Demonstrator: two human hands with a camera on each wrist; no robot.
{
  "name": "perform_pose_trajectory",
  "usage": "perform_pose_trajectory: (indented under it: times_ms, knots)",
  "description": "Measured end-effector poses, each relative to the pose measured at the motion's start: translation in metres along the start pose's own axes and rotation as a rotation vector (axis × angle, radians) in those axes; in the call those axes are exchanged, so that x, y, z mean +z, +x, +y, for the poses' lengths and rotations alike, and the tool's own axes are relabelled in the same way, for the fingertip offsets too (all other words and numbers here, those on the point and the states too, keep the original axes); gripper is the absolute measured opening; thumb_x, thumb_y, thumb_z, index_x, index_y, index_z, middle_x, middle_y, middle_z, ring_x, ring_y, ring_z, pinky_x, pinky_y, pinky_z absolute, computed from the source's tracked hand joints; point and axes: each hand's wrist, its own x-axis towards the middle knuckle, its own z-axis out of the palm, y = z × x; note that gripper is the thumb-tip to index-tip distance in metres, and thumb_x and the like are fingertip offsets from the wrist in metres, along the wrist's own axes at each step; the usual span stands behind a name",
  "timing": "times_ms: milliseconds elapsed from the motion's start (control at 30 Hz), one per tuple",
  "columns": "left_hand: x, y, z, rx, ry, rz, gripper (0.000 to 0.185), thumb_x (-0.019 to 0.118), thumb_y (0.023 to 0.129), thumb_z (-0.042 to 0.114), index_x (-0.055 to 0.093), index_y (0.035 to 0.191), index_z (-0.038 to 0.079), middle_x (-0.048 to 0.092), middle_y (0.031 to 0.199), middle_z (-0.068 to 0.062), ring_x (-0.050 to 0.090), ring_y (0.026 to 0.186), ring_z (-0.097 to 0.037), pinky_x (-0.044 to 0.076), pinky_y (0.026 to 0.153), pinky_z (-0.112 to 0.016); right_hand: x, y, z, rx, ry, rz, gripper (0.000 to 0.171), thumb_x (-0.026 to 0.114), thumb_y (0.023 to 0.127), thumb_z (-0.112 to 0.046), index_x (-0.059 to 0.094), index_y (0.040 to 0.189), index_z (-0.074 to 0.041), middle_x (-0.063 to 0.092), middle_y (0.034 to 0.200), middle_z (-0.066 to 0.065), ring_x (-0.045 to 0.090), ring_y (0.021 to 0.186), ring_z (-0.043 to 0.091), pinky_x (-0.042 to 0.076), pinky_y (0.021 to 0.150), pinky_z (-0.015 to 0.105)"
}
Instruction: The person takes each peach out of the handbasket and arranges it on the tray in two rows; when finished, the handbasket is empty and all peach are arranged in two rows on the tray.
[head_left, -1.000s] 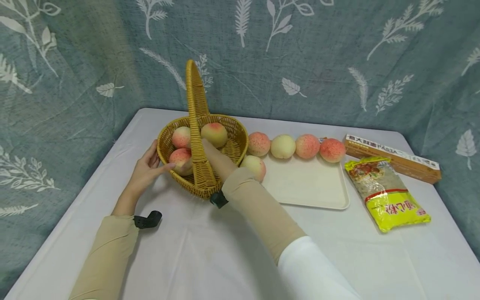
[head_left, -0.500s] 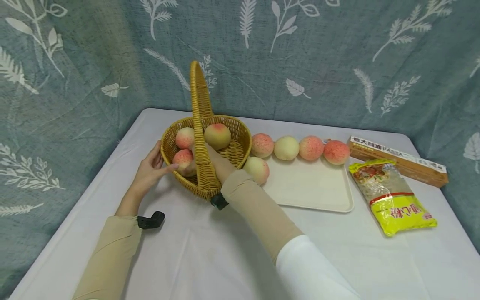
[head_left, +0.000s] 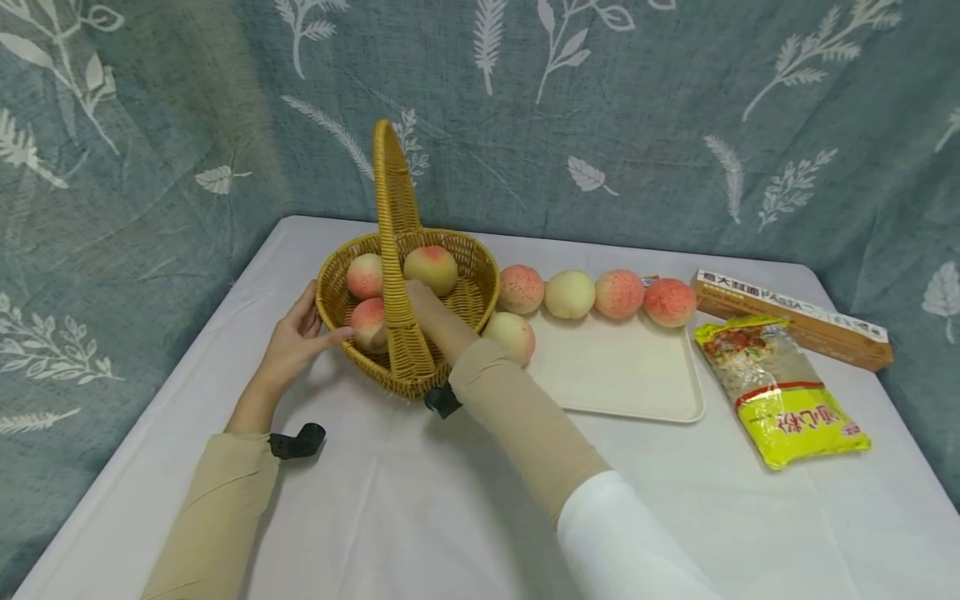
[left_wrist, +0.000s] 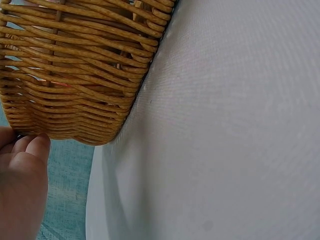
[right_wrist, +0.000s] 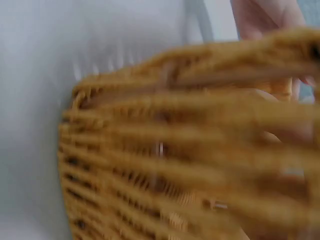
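Note:
A wicker basket (head_left: 477, 317) with a tall arched handle (head_left: 390, 200) stands at the table's left rear. My left hand (head_left: 288, 346) holds its left side, the thumb at the front rim and the fingers against the outer wall. My right hand (head_left: 438, 321) reaches down inside under the handle, beside a red-blushed peach (head_left: 366, 318) at the front left. The handle covers its fingertips, so their grip is hidden. Behind lie a pale pink peach (head_left: 363, 277) and a yellowish peach (head_left: 431, 268). In the right wrist view, blurred wicker weave (right_wrist: 190, 150) fills most of the picture.
Right of the basket, a white tray (head_left: 622, 383) carries a row of several peaches along its back edge. A pale peach (head_left: 512, 337) sits at its left. Farther right lie a yellow food bag (head_left: 795, 417) and a long pasta box (head_left: 795, 321). A patterned curtain (head_left: 525, 150) hangs behind.
The head view shifts slightly right, then back. Both hands, the basket and the peaches hold nearly the same places.

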Motion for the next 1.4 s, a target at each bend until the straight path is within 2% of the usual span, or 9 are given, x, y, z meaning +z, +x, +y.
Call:
perform_pose_trajectory:
  times_ms: [100, 200, 367, 467, 567, 700, 800, 1267, 1400]
  knots:
    - [0.0, 0.0, 0.0, -0.003, 0.004, 0.007, 0.089, 0.063, 0.082, 0.008, -0.003, 0.142, 0.011, -0.005, 0.146, -0.01, 0.004, 0.133, -0.018, 0.015, 0.106, -0.02, -0.004, 0.012, 0.013, -0.1, -0.141, -0.037, 0.036, 0.068, 0.072, -0.043, 0.06, 0.091, -0.013, 0.057, 0.091, -0.002, 0.052, 0.08, 0.008, 0.044, 0.071, 0.017]
    - [0.0, -0.001, 0.0, -0.001, 0.011, 0.01, 0.088, 0.063, 0.082, 0.009, -0.003, 0.142, 0.01, -0.004, 0.146, -0.01, 0.005, 0.133, -0.018, 0.015, 0.106, -0.02, -0.021, -0.004, -0.003, -0.06, -0.202, -0.068, 0.033, 0.067, 0.074, -0.04, 0.056, 0.077, -0.009, 0.051, 0.071, 0.002, 0.045, 0.061, 0.012, 0.04, 0.053, 0.019]
    - [0.001, -0.001, 0.003, -0.006, 0.014, 0.011, 0.089, 0.063, 0.082, 0.01, -0.003, 0.142, 0.011, -0.004, 0.146, -0.01, 0.005, 0.133, -0.018, 0.015, 0.106, -0.019, -0.035, -0.026, -0.01, -0.014, -0.022, 0.03, 0.025, 0.069, 0.075, -0.031, 0.059, 0.086, -0.01, 0.039, 0.058, -0.003, 0.03, 0.049, 0.009, 0.024, 0.046, 0.018]
    - [0.002, -0.001, 0.003, -0.008, 0.007, 0.008, 0.089, 0.063, 0.082, 0.01, -0.003, 0.142, 0.011, -0.005, 0.146, -0.01, 0.005, 0.133, -0.018, 0.015, 0.106, -0.019, -0.043, -0.036, -0.009, -0.044, 0.018, 0.087, 0.022, 0.066, 0.077, -0.028, 0.058, 0.08, -0.009, 0.034, 0.056, -0.003, 0.025, 0.049, 0.009, 0.022, 0.047, 0.019]
    - [0.003, 0.001, 0.003, -0.009, 0.008, 0.004, 0.089, 0.063, 0.082, 0.01, -0.003, 0.142, 0.011, -0.005, 0.146, -0.01, 0.005, 0.132, -0.018, 0.015, 0.106, -0.019, -0.051, -0.042, -0.005, -0.027, 0.044, 0.131, 0.024, 0.067, 0.075, -0.03, 0.061, 0.085, -0.009, 0.044, 0.06, -0.003, 0.035, 0.053, 0.008, 0.031, 0.049, 0.016]
    - [0.003, 0.001, 0.003, -0.016, 0.023, 0.01, 0.089, 0.064, 0.082, 0.011, -0.003, 0.142, 0.011, -0.004, 0.146, -0.01, 0.005, 0.132, -0.018, 0.016, 0.105, -0.018, -0.063, -0.051, 0.002, 0.027, 0.133, 0.139, 0.057, 0.075, 0.067, -0.032, 0.058, 0.117, -0.013, 0.061, 0.095, -0.003, 0.054, 0.078, 0.008, 0.047, 0.063, 0.018]
    - [0.003, 0.001, 0.003, -0.018, 0.029, 0.01, 0.089, 0.064, 0.082, 0.011, -0.003, 0.142, 0.012, -0.003, 0.146, -0.01, 0.005, 0.132, -0.018, 0.016, 0.105, -0.018, -0.07, -0.057, 0.011, 0.04, 0.255, 0.152, 0.067, 0.079, 0.063, -0.033, 0.054, 0.122, -0.014, 0.059, 0.108, -0.002, 0.055, 0.09, 0.009, 0.049, 0.071, 0.019]
    - [0.003, 0.003, 0.007, -0.031, 0.03, -0.003, 0.089, 0.063, 0.082, 0.011, -0.004, 0.141, 0.01, -0.005, 0.146, -0.01, 0.004, 0.132, -0.018, 0.015, 0.106, -0.019, -0.099, -0.101, 0.051, 0.055, 0.674, 0.268, 0.062, 0.079, 0.064, -0.018, 0.055, 0.12, -0.009, 0.06, 0.109, 0.002, 0.057, 0.095, 0.012, 0.05, 0.079, 0.026]
    - [0.003, 0.003, 0.006, -0.037, 0.031, 0.001, 0.089, 0.063, 0.082, 0.01, -0.004, 0.141, 0.009, -0.005, 0.146, -0.011, 0.004, 0.132, -0.019, 0.015, 0.106, -0.019, -0.106, -0.113, 0.06, 0.054, 0.727, 0.29, 0.061, 0.079, 0.064, -0.015, 0.055, 0.12, -0.007, 0.058, 0.112, 0.005, 0.056, 0.098, 0.015, 0.049, 0.081, 0.027]
